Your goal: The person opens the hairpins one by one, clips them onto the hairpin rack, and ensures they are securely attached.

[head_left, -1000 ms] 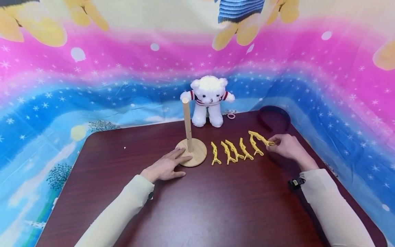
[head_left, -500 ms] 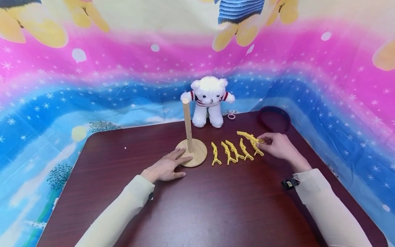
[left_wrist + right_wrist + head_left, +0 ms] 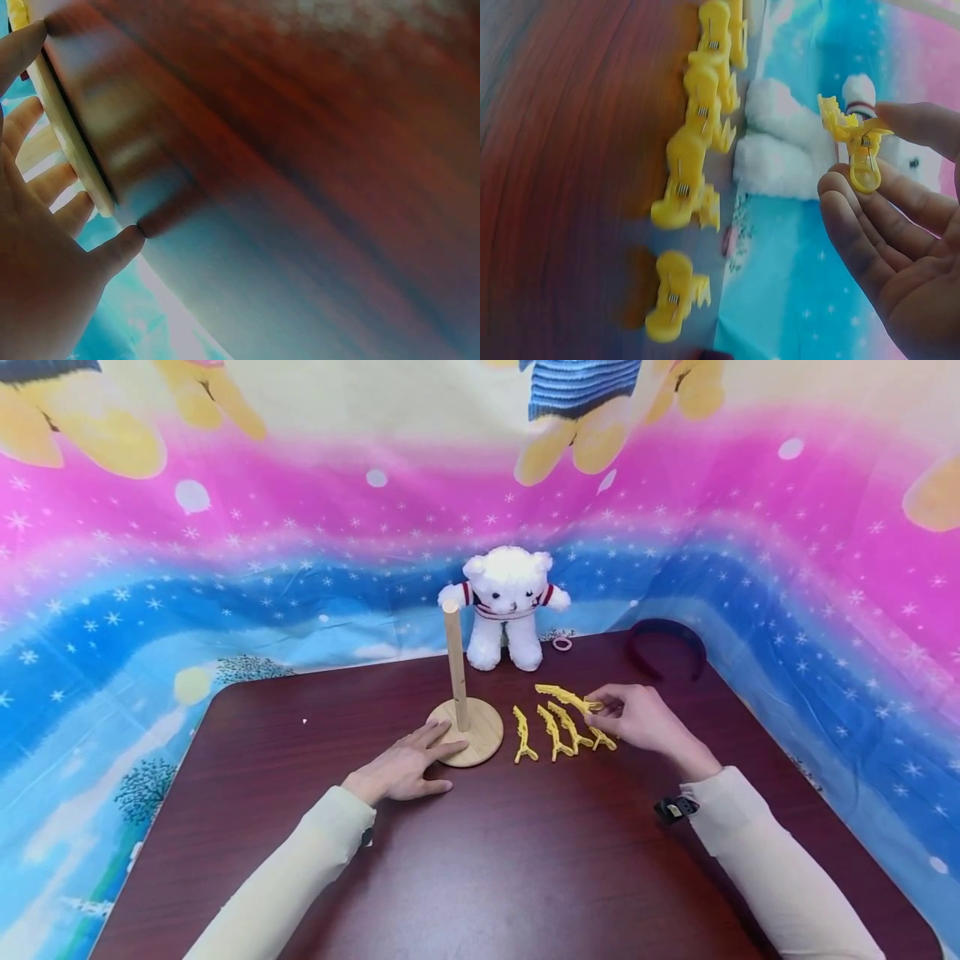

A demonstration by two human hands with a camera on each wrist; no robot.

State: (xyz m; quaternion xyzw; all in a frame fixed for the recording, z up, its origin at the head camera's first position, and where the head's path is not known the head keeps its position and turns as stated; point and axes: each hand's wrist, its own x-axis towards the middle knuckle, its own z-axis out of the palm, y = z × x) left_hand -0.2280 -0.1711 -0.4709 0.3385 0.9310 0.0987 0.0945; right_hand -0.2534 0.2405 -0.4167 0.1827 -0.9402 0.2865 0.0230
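My right hand point(image 3: 637, 718) pinches a yellow hair clip point(image 3: 558, 694) by its handle end, above a row of similar clips. In the right wrist view that held clip point(image 3: 865, 174) sits between thumb and fingers. Several other yellow hair clips point(image 3: 522, 737) lie on the table, the rightmost mostly hidden behind my right hand. My left hand point(image 3: 401, 764) rests with fingers spread, its fingertips on the round base of a wooden stand point(image 3: 483, 735). An upright post point(image 3: 456, 664) rises from that base. The left wrist view shows the left fingers point(image 3: 54, 182) straight along the base's edge.
A white teddy bear point(image 3: 506, 597) in a striped sweater stands behind the post. Beside its feet lies a small pink ring point(image 3: 562, 643). A dark red headband point(image 3: 667, 631) rests at the back right corner of the brown table point(image 3: 480, 877). Printed cloth point(image 3: 322, 560) surrounds the table.
My right hand has carried the hair clip leftward, from the right end of the row to above its middle. My left hand stays on the stand's base.
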